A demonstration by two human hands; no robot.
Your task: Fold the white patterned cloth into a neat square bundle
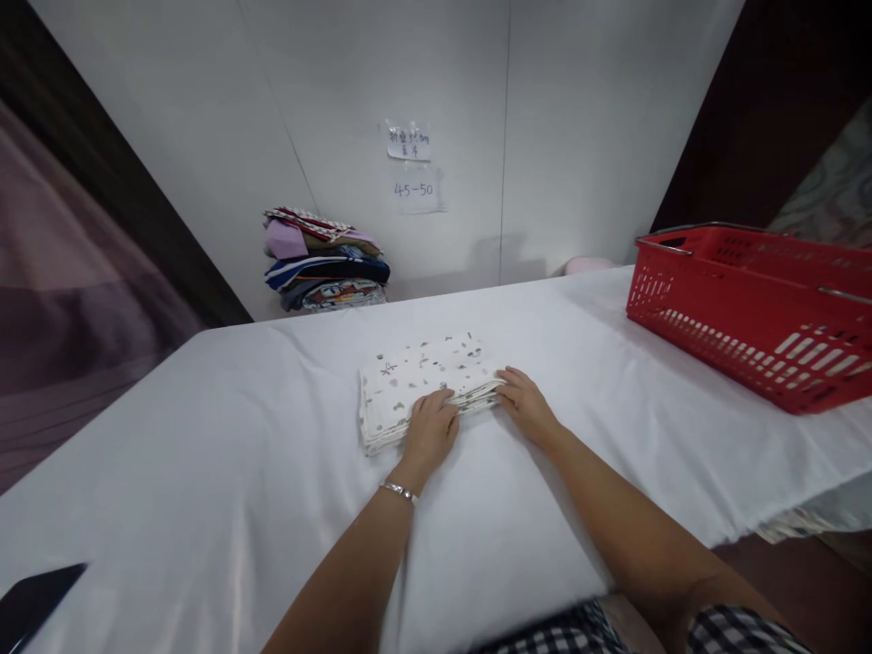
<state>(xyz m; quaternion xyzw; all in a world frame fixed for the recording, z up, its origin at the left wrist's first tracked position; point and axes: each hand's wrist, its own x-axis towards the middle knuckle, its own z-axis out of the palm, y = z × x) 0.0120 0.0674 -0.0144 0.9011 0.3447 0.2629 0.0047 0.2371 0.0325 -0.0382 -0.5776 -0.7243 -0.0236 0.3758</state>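
A folded white cloth (419, 377) with small scattered prints lies on the white-covered table in front of me, its layers showing along the near edge. My left hand (431, 425), with a silver bracelet at the wrist, grips the middle of that near edge, fingers on top. At the cloth's near right corner, my right hand (524, 404) has its fingers curled around the stacked layers, which look slightly raised there. The thumbs are partly hidden.
A red plastic basket (722, 313) with metal handles stands at the right on the table (224, 436). Folded textiles (327, 259) are piled against the wall beyond the far edge. Handwritten paper notes (415, 189) hang above. A dark flat object (41, 599) lies at the lower left.
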